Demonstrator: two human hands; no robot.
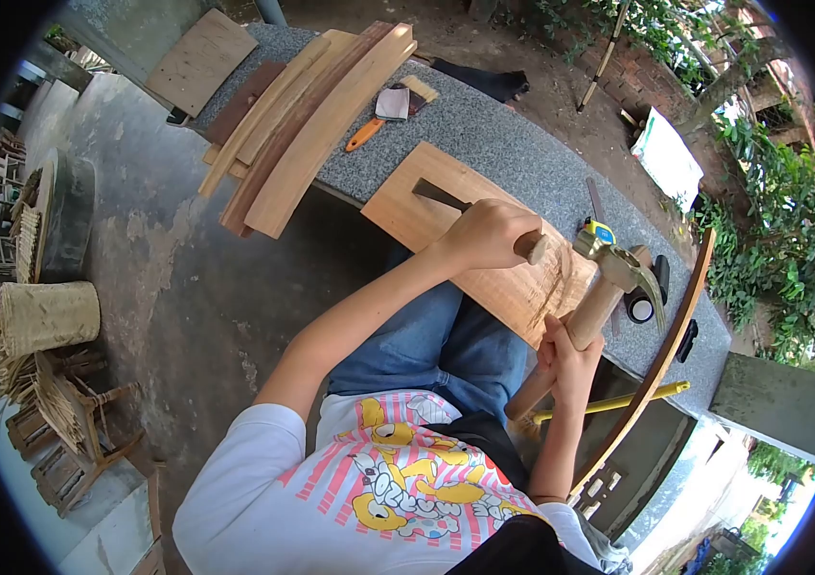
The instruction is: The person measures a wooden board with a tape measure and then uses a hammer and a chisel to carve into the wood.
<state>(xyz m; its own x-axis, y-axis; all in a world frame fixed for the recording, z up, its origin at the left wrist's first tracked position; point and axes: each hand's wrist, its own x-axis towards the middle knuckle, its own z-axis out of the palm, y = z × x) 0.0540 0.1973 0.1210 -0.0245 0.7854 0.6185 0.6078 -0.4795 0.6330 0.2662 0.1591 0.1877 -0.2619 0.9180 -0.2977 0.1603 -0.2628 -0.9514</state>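
My left hand (495, 233) is wrapped round the wooden handle of a chisel (440, 195), whose flat dark blade points to the left over a light wooden board (479, 182). The handle's butt end sticks out past my fist. My right hand (570, 353) grips the wooden shaft of a claw hammer (624, 270), its metal head raised at the right, apart from the chisel. The board extends from the stone bench over my lap. Near its right end, beside the hammer, the surface looks rough and cut.
On the granite bench (503, 125) lie several curved wooden strips (321, 125), an orange-handled brush (376, 120) and a yellow tape measure (599, 233). A long curved strip (680, 331) leans at the right edge by a yellow bar (618, 403). A woven basket (48, 314) stands at far left.
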